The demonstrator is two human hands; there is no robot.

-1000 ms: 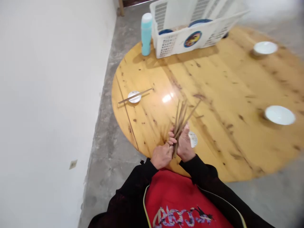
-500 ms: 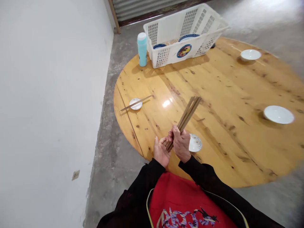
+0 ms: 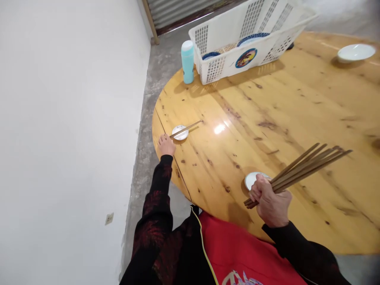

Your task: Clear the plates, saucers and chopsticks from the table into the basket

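My left hand (image 3: 166,145) reaches out to the table's left edge, its fingers closed over the near end of a pair of chopsticks (image 3: 191,126). Those chopsticks lie across a small white dish (image 3: 179,135), and their near tips are hidden under the fingers. In my right hand (image 3: 273,204) is a bundle of several brown wooden chopsticks (image 3: 308,166), fanned out at the far end and pointing up to the right. Partly behind that hand, a second small white dish (image 3: 251,180) sits on the table.
The round wooden table (image 3: 237,130) fills the middle. At its far side stand a light-blue bottle (image 3: 187,63) and a white plastic basket (image 3: 221,70) holding blue-rimmed dishes (image 3: 252,38). A white bowl (image 3: 356,53) is at the far right. A white wall (image 3: 71,118) runs along the left.
My left hand has left the bundle and moved forward-left to the chopsticks on the dish. The right hand has carried the bundle rightward and tilted it lower. The view has shifted.
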